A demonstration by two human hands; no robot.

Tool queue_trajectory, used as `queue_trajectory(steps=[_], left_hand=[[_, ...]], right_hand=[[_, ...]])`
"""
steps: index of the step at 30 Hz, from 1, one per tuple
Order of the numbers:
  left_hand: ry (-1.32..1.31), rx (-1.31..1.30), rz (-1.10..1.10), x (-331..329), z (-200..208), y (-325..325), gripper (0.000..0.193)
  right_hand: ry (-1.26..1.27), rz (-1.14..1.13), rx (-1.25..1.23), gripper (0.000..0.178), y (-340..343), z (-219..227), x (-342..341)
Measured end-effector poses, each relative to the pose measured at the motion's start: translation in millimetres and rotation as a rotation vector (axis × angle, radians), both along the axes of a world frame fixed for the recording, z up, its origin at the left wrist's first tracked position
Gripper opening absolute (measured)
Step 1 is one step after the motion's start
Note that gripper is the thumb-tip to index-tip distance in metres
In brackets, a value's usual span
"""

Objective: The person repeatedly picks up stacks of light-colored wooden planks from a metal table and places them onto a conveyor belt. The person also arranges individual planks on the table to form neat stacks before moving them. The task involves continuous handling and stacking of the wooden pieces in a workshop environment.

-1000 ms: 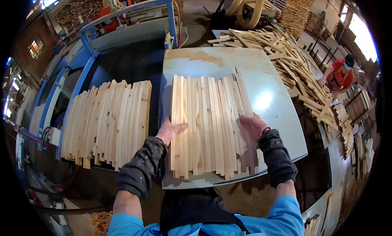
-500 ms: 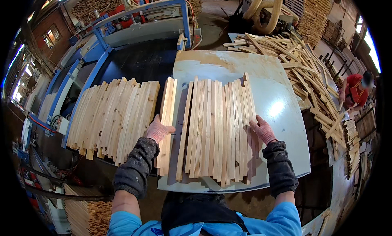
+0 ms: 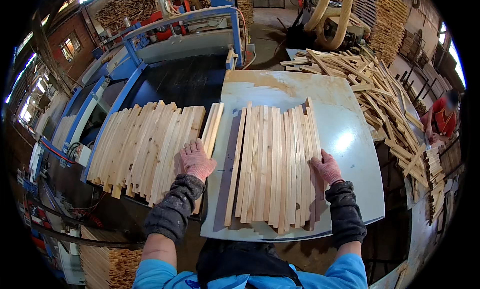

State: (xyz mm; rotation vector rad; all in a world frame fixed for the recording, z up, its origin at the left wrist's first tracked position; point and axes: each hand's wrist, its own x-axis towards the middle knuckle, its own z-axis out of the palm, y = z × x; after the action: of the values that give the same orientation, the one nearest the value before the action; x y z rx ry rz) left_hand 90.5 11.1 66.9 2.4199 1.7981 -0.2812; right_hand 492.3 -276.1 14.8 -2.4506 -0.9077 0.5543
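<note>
A group of long pale wooden strips (image 3: pixel 272 164) lies side by side on a light grey-blue board, its ends uneven. My right hand (image 3: pixel 328 169), in a pink knitted glove, rests against the group's right side with fingers stretched out, not wrapped around a strip. To the left, my gloved left hand (image 3: pixel 196 161) lies flat, fingers spread, over a narrow pair of strips (image 3: pixel 214 126) and the edge beside them. Beyond it a wider row of strips (image 3: pixel 145 149) sits on the black machine bed. The left palm hides part of the narrow pair.
The board (image 3: pixel 350 189) carries a brown stain at its far end. A blue-framed machine (image 3: pixel 185 14) stands behind the black bed (image 3: pixel 175 81). At the right is a heap of loose wooden sticks (image 3: pixel 367 91), and a person in red (image 3: pixel 442 116) works beyond it.
My left hand has turned from gripping the narrow strips' side to lying flat over them, with its fingers spread. The narrow strips now sit closer to the left row. My right hand stays at the group's side.
</note>
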Motion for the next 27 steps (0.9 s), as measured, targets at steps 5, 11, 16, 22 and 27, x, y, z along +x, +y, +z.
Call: queue_trajectory(steps=[5,11,16,22,27], left_hand=[[0.065,0.009,0.038,-9.5,-16.2,15.7,0.101],[-0.336,-0.018,-0.109,-77.2,-7.0,30.9,0.105],[-0.502,0.068,-0.002,-238.1,-4.2,97.2,0.100],[-0.338,0.273,0.308,-484.1,-10.6,195.4,0.098],[-0.116,0.457,0.530,-634.1,7.6,261.3,0.099]], right_hand=[[0.252,-0.166,0.145,0.084,-1.1,2.9,-0.5],[-0.082,-0.212,0.370,0.081,7.0,52.9,-54.5],[0.059,-0.076,0.563,0.073,58.5,98.5,-166.3],[0.458,0.129,0.276,0.071,165.4,58.7,-309.0],[0.370,-0.036,0.275,0.064,231.9,-1.6,-375.3]])
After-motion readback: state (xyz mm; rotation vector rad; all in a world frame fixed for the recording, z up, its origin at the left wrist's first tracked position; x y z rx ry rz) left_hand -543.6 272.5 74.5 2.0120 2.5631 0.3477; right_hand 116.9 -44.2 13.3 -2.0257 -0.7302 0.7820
